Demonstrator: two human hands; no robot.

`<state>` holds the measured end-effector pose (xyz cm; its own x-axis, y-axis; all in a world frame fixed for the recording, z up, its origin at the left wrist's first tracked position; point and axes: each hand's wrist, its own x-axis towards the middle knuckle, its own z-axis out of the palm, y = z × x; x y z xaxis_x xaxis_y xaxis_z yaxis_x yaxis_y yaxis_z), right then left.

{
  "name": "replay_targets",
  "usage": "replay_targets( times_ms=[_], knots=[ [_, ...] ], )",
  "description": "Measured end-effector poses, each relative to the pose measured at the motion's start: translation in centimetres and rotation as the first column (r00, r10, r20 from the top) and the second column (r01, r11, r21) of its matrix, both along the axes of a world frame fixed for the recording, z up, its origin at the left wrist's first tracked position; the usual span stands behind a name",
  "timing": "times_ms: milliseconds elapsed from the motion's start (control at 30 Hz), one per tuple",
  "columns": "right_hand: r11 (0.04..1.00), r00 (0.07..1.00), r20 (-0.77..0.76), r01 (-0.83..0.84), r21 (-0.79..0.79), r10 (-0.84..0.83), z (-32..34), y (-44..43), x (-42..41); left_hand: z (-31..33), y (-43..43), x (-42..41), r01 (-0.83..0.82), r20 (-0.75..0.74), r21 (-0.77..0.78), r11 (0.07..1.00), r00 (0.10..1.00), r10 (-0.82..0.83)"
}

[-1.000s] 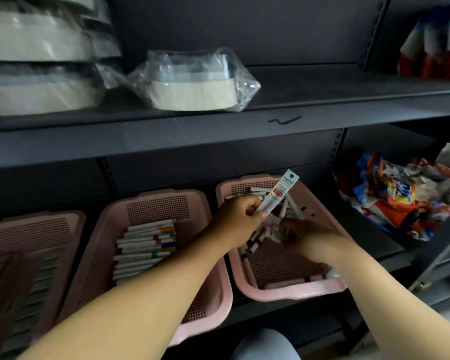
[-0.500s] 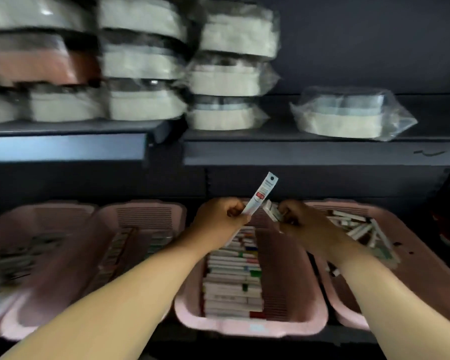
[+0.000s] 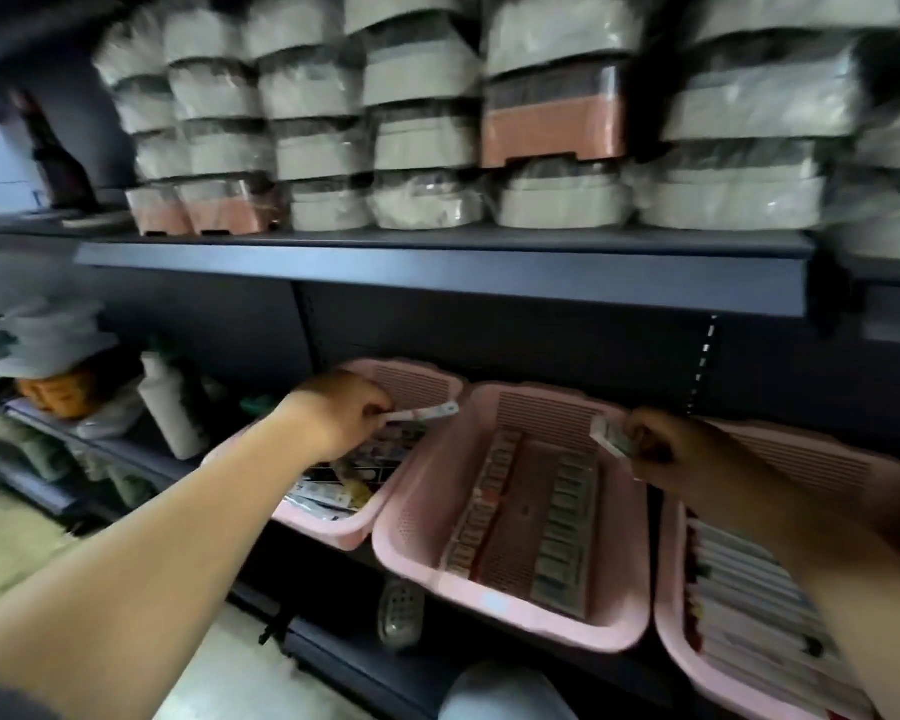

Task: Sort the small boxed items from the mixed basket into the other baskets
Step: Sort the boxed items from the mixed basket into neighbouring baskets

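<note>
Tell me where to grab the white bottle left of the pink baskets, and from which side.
Grip the white bottle around its round middle, coming from the front. It stands roughly upright, with a pink basket close on its right and clutter on its left, so the front is probably the open side.

Three baskets stand side by side in a row under the upper shelf (image 3: 437,267), which carries stacked wrapped packs (image 3: 422,132) along its whole length. The left basket (image 3: 333,532) sits furthest back, the middle basket (image 3: 515,618) touches its right side, and the right basket (image 3: 697,662) lies nearest. Two rows of boxes (image 3: 481,506) run front to back in the middle basket. A bottle (image 3: 170,413) stands left of the left basket. The left hand (image 3: 339,413) hangs over the left basket, pinching a slim box (image 3: 427,413); the right hand (image 3: 666,449) holds small boxes (image 3: 611,439) above the middle basket's right rim
</note>
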<state>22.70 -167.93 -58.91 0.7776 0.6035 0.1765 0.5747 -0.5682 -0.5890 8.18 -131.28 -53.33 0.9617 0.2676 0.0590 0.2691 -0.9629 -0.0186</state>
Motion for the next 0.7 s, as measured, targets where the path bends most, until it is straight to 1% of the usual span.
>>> replay_targets(
  times_ms=[100,200,233,400,500,533,600,700],
  knots=[
    [1.0,0.999,-0.029,-0.024,0.002,0.024,-0.2,1.9,0.0,-2.2,4.1,-2.3,-0.09,-0.095,0.138,0.986,0.99,0.103],
    [0.999,0.998,-0.053,-0.028,-0.023,0.026,-0.8,2.8,0.1,-4.0,6.4,-3.5,-0.092,-0.118,0.237,0.967,0.985,0.123],
    [0.999,0.998,-0.056,-0.023,-0.024,0.022,-1.0,2.9,0.2,-4.4,6.7,-3.8,-0.086,-0.14,0.233,0.969,0.983,0.121],
    [0.999,0.998,-0.062,0.003,-0.032,-0.005,-0.5,2.9,0.0,-4.9,6.9,-3.6,-0.12,-0.213,0.05,0.992,0.969,0.128],
    [0.999,0.997,-0.073,0.01,-0.032,-0.012,-0.2,2.2,-0.1,-4.6,6.4,-2.5,-0.117,-0.297,0.044,0.992,0.946,0.125],
    [0.999,0.998,-0.066,0.008,-0.034,-0.011,-0.1,2.0,-0.2,-4.8,6.2,-2.2,-0.115,-0.302,0.032,0.993,0.946,0.12],
    [0.999,0.999,-0.048,0.015,-0.039,-0.017,-0.2,1.6,-0.2,-5.4,5.8,-1.6,-0.117,-0.239,-0.015,0.993,0.965,0.11],
    [0.998,0.999,-0.043,0.029,-0.058,-0.032,-0.3,1.0,0.0,-5.8,4.2,0.0,-0.086,-0.075,-0.124,0.989,0.994,0.077]
  ],
)
